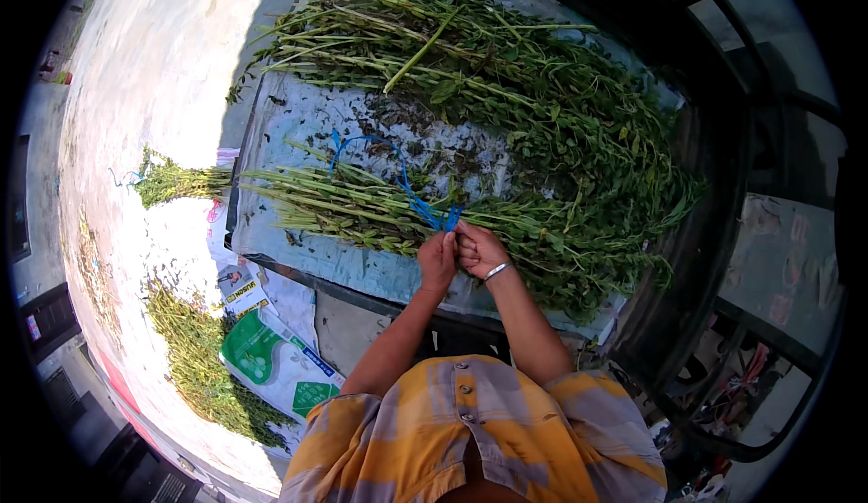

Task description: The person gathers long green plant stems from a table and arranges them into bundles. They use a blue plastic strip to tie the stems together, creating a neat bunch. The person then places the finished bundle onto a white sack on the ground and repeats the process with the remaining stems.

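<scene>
A bundle of green leafy stalks (348, 203) lies across the near side of a sheet-covered platform, its cut ends to the left and its leaves to the right. Blue plastic twine (404, 176) loops over the stalks. My left hand (438, 257) and my right hand (479, 250) meet at the front of the bundle, both closed in a pinch on the twine. A silvery bracelet circles my right wrist. Between my fingertips the twine is bunched, and I cannot make out whether it is knotted.
A larger heap of stalks (434, 51) covers the platform's far side, with dry leaf bits on the pale sheet (298, 110). Dark metal framing (723, 178) stands at the right. On the ground at left lie a small bundle (181, 182), more stalks (194, 340) and a green-white sack (271, 358).
</scene>
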{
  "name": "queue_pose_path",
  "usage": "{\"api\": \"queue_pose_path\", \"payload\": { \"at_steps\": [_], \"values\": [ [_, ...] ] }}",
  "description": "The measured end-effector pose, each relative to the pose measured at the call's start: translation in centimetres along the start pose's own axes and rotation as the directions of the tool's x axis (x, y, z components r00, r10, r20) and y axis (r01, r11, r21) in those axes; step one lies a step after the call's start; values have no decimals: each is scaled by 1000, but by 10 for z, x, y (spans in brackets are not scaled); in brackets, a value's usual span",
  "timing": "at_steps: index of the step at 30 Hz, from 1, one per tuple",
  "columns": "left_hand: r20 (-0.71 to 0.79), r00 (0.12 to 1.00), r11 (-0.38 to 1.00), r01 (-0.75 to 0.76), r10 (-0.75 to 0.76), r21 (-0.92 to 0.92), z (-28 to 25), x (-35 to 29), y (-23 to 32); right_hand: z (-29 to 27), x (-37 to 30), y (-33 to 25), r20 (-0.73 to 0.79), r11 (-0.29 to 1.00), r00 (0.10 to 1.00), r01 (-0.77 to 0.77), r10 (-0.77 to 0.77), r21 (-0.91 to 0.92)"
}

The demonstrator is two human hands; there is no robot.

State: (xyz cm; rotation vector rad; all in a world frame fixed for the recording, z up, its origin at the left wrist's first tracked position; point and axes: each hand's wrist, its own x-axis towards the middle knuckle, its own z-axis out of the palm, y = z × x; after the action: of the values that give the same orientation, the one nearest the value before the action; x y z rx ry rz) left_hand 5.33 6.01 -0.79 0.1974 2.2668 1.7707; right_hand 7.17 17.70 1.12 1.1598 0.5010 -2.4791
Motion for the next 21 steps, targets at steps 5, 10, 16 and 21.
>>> {"api": "queue_pose_path", "payload": {
  "at_steps": [5, 10, 16, 21],
  "values": [
    [125, 977, 957, 197, -174, -211, -9, 2, -7, -21, 15, 7, 427, 965, 900, -186, 90, 187],
    [480, 824, 759, 512, -301, -402, -39, 16, -18, -21, 15, 22, 535, 952, 844, -196, 41, 237],
    [641, 714, 812, 534, -282, -237, -45, 13, -23, -17, 5, -4, 288, 885, 911, -148, 295, -441],
    [656, 723, 802, 515, -217, -302, -39, 15, -19, 1, 5, -16, 152, 514, 978, 60, 139, -856]
  ]
}}
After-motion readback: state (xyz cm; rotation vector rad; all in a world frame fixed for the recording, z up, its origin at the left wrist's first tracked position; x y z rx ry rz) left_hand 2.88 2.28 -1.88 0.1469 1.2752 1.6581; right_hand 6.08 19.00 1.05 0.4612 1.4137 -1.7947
